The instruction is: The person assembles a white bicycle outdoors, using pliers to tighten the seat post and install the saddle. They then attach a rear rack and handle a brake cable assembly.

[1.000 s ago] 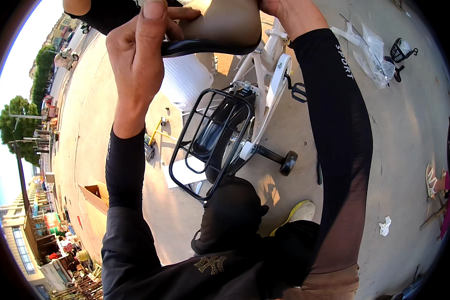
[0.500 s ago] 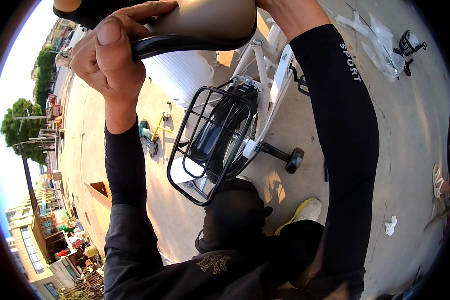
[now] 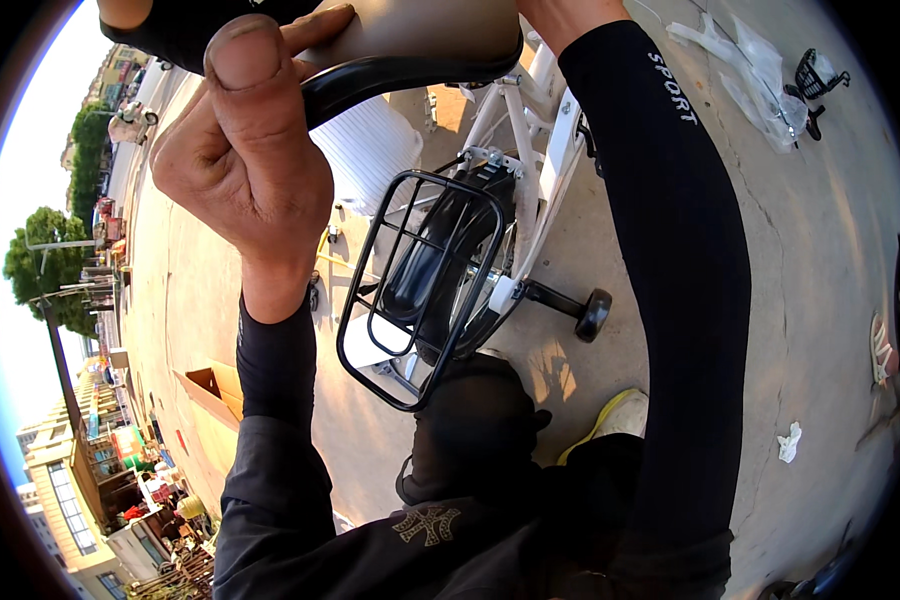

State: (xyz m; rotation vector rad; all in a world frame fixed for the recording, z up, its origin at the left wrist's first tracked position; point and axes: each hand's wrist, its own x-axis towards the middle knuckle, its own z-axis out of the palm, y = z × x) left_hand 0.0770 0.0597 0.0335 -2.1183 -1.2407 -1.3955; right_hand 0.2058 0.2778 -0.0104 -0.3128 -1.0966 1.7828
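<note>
Both hands grip the tan saddle [image 3: 420, 30], left hand [image 3: 245, 160] now lower, right apparently cut off

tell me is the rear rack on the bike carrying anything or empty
Empty. The black wire rack over the rear wheel shows only its bars, with the tyre visible through them.

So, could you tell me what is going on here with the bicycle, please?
A person stands over a small white bicycle on a concrete yard and grips its tan saddle from both sides. The left hand clasps the saddle's dark underside edge, thumb up; the right hand is mostly cut off by the top of the picture. Below the saddle sits a black wire rear rack over the wheel, with a training wheel on the ground beside it.
</note>
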